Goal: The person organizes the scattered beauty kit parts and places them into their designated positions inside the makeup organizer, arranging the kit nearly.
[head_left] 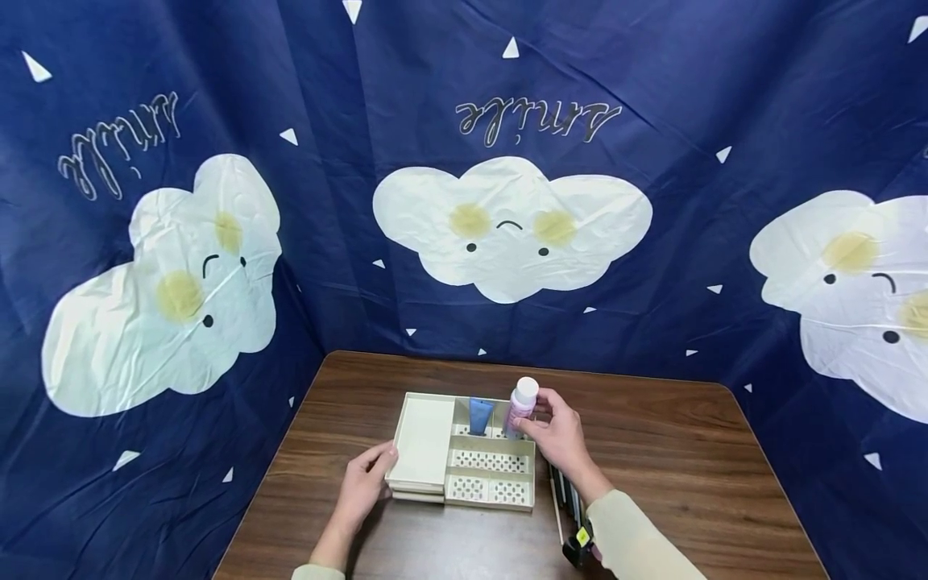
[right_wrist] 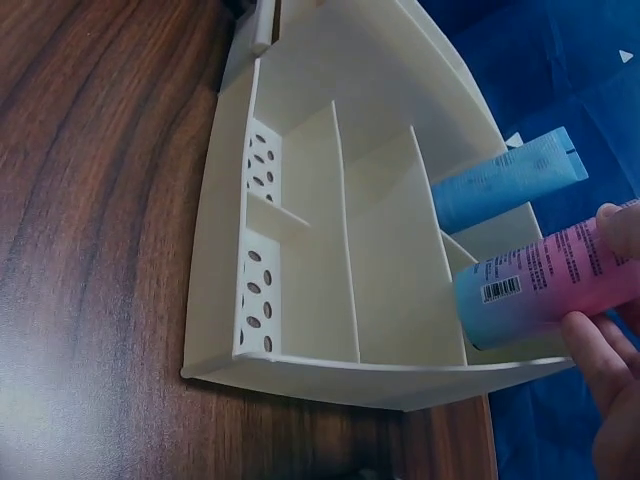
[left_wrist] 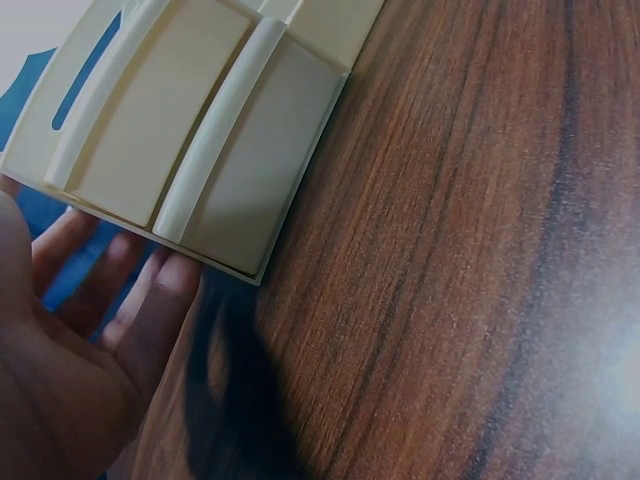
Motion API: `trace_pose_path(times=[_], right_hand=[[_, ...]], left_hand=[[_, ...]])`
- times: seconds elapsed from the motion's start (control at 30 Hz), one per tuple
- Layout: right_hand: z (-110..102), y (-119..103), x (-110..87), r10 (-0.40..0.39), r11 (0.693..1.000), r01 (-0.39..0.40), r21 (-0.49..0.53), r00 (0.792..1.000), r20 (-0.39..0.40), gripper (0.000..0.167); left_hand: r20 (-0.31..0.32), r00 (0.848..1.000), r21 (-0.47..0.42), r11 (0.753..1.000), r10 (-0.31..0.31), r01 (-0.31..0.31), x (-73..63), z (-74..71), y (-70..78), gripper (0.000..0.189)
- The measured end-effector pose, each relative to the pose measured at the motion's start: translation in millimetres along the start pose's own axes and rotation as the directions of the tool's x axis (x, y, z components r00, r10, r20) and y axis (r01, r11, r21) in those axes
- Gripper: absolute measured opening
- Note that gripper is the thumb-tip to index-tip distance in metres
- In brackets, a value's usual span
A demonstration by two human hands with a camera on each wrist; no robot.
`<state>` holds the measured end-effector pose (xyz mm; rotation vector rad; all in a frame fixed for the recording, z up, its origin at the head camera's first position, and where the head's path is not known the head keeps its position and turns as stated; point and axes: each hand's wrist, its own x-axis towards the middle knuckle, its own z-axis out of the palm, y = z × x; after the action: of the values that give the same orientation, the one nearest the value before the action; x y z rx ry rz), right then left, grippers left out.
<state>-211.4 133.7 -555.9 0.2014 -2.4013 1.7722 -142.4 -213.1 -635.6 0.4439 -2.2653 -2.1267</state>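
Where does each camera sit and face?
Head: on the head, facing forward and down at a cream plastic organizer; left hand, right hand show.
Left wrist: on that wrist, facing the organizer's ridged front panels; left hand shows.
Right wrist: on that wrist, facing the organizer's open compartments; right-hand fingers show, gripping a pink-and-blue cylindrical bottle.
Shared by head and right wrist: bottle, flattened blue plastic tube.

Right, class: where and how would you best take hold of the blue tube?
Probably best to come from above and pinch the flat top end of the blue tube, front to back: it sticks up above the organiser, broad face towards the person. Walls surround its lower part, and the bottle in the right hand crowds its right side.
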Motion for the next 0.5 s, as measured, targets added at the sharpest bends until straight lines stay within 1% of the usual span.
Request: trace_pose_path(times=[0.17,0.27,0.5], right_hand=[[2.2,-0.2,4.7,-0.033,0.999,0.033,-0.022,0.999,0.009,0.055],[3.6,0.3,6.9,-0.056,0.997,0.056,-0.054,0.998,0.009,0.054],[6.8,2.4,7.6,-0.066,0.988,0.064,-0.137,0.998,-0.011,0.053]], left_hand=[[0.0,1.0,0.007,1.0,0.002,-0.002,-0.1,-0.2,2.6,0.05],[-0.001,1.0,0.004,1.0,0.005,-0.005,-0.4,-0.4,3.5,0.048],[-0.001,1.0,0.025,0.999,0.02,-0.02,-1.7,0.1,2.1,0.046]])
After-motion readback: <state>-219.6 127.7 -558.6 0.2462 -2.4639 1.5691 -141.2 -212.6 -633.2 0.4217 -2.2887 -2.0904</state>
